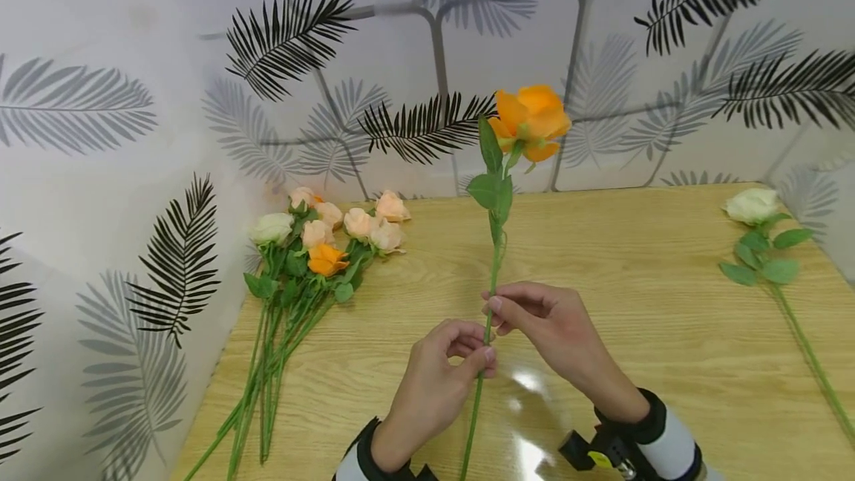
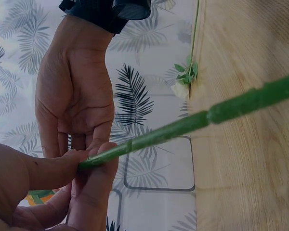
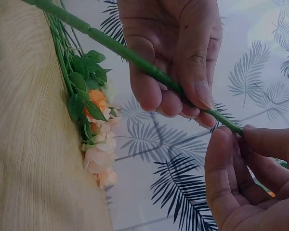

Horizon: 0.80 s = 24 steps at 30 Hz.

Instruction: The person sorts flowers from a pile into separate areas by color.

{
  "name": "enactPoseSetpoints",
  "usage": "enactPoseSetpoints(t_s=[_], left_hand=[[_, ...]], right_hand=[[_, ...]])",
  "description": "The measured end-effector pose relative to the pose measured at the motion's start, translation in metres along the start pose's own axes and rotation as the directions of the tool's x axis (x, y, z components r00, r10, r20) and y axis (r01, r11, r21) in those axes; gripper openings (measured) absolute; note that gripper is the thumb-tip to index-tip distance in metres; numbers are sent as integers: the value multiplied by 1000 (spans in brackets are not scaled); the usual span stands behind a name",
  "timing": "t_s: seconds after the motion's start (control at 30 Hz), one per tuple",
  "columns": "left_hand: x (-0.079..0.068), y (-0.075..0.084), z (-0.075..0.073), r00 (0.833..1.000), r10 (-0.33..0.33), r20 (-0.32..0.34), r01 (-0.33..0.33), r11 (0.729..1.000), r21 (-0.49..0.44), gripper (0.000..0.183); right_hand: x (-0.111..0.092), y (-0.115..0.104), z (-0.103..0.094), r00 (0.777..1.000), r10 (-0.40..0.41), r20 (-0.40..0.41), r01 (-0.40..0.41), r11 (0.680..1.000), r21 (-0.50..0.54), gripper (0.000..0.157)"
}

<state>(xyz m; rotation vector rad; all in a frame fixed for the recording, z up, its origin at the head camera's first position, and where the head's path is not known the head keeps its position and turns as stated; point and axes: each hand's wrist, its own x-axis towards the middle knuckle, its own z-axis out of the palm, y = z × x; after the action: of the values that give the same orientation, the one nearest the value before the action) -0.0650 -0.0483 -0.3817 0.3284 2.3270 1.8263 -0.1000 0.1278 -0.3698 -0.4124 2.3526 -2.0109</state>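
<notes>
Seen from the head camera, with the clock face centred on the two hands, an orange rose [image 1: 534, 119] rose toward 12 o'clock, its bloom set against the leaf-patterned backdrop [image 1: 401, 58]. Its green stem [image 1: 495, 266] ran down through both grips and left the frame near 6 o'clock, while a few leaves [image 1: 490, 190] sat just below the bloom.

The left hand [image 1: 436, 373] was clamped on the stem, pinching it between thumb and fingers. The right hand [image 1: 553, 324] was clamped on it too, thumb and fingertips together around it, just above the left grip on the 12 o'clock side. Both wrist views showed the two sets of fingertips close together along the stem.

At 10 o'clock a bunch of flowers [image 1: 294, 266] lay on the wooden counter [image 1: 634, 258]: several peach blooms [image 1: 318, 234], a white bloom [image 1: 272, 229] and an orange bloom [image 1: 327, 260], with the crossed stems trailing toward 7 o'clock. At 2 o'clock, well apart from the bunch, lay a lone white rose [image 1: 753, 206], its stem pointing toward 5 o'clock.
</notes>
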Motion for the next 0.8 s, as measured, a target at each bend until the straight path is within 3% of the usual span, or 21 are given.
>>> enactPoseSetpoints(t_s=[0.17,0.3,0.47,0.63,0.8], left_hand=[[0,-4,-1,999,30,-17,-27,990,137,25],[-2,-10,-12,999,27,-32,-19,977,211,28],[-3,-20,-44,990,2,-145,44,949,312,27],[-3,-29,-82,954,-23,-300,150,900,410,24],[-6,-40,-116,925,-37,-379,229,849,476,26]], right_hand=[[0,3,-6,1000,13,3,-13,1000,13,31],[0,7,-22,998,53,-21,-53,998,-20,32],[-1,16,-55,991,125,-56,-132,981,-144,39],[-7,33,-97,982,169,-82,-186,930,-315,47],[-18,51,-135,970,220,-106,-245,867,-434,52]])
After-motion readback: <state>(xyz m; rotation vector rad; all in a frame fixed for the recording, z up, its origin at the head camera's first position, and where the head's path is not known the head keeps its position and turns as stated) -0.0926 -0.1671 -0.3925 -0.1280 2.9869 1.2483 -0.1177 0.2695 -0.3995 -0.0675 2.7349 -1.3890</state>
